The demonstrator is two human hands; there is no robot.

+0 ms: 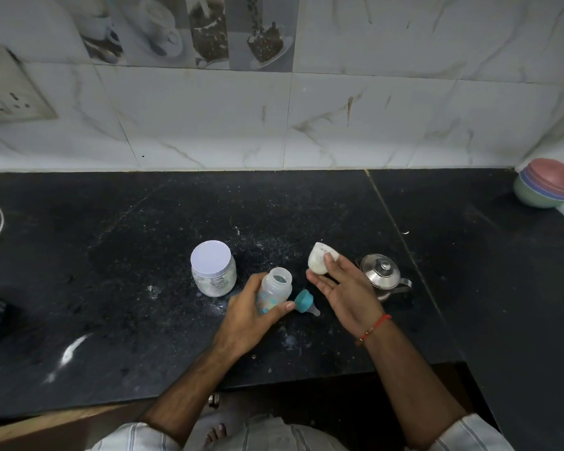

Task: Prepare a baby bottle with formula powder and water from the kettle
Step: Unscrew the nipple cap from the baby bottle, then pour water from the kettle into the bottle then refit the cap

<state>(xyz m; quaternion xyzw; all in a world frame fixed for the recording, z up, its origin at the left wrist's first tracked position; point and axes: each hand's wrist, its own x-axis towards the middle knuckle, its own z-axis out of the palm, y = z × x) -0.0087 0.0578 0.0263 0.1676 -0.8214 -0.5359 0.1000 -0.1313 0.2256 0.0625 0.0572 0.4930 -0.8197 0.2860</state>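
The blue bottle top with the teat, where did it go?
In the head view, the teal nipple cap lies on its side on the black counter, just right of the open baby bottle and below the right hand.

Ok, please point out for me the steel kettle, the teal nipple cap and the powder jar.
steel kettle (381, 275), head view, on its domed lid.
teal nipple cap (303, 301), head view, on the teal ring.
powder jar (211, 258), head view, on the flat white lid.
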